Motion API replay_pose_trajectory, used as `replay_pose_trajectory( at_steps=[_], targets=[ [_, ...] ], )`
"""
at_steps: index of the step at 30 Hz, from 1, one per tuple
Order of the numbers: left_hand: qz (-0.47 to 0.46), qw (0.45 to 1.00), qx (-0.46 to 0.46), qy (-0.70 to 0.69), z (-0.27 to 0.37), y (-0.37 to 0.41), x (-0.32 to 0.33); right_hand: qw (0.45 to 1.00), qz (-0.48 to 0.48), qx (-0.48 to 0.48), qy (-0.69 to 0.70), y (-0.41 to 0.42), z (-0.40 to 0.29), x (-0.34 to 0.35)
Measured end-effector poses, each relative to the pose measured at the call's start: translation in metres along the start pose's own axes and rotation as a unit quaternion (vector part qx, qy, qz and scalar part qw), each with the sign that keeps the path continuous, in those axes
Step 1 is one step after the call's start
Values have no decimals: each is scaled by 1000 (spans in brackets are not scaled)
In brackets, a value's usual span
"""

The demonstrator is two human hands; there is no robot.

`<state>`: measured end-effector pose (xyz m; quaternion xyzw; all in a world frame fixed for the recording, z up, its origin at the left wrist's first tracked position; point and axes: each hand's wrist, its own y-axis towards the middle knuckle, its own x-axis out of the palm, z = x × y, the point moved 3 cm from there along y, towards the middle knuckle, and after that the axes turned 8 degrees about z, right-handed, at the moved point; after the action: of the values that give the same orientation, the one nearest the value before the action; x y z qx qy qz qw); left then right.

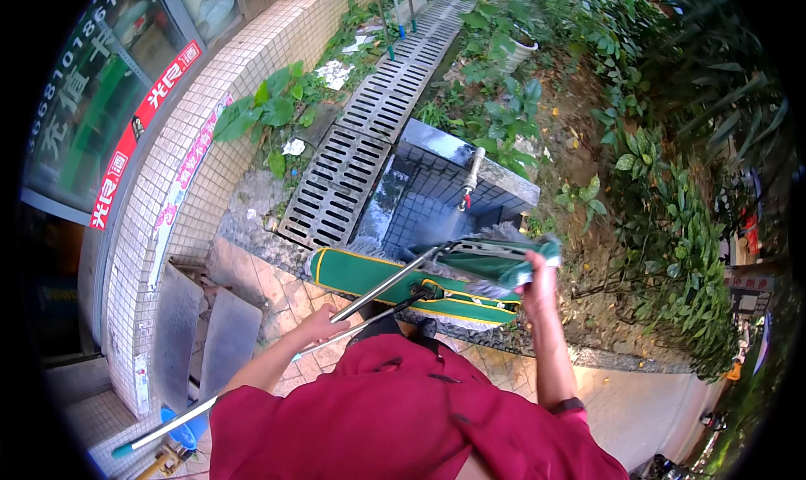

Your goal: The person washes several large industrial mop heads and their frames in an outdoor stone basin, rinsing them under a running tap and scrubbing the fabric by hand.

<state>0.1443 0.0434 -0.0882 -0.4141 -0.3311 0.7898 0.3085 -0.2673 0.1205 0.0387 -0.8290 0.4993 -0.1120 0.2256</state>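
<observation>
Two flat dust mops with green backings and grey-white fringe lie over the near edge of a blue-tiled outdoor basin [422, 209]. The lower mop [359, 272] has yellow trim and lies crosswise. Above it, the other mop [485, 260] is tilted, its right end gripped by my right hand [538, 278]. My left hand [323, 324] is closed around a metal mop pole [384, 285] that slants down to the left; a second, thinner pole passes beside it. A tap [467, 187] with a red lever stands over the basin, with water spraying below it.
A slotted drain grate [362, 156] runs up along the basin's left, with several poles standing on its far part. Left are a tiled wall [201, 159], two grey boards [230, 348] and a blue basin [182, 429]. Planted soil [576, 228] borders the right side; paving lies underfoot.
</observation>
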Motion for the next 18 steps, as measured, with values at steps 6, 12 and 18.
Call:
replay_pose_trajectory(
  at_steps=[6,12,18],
  targets=[
    [48,955,245,162,18,-24,-13,981,108,-161,23,-82,-140,-52],
    [-49,948,285,136,65,-96,-32,963,49,-227,138,-147,-234,-76],
    [-64,966,227,101,48,-114,-3,961,85,-261,26,-118,-194,3]
  ],
)
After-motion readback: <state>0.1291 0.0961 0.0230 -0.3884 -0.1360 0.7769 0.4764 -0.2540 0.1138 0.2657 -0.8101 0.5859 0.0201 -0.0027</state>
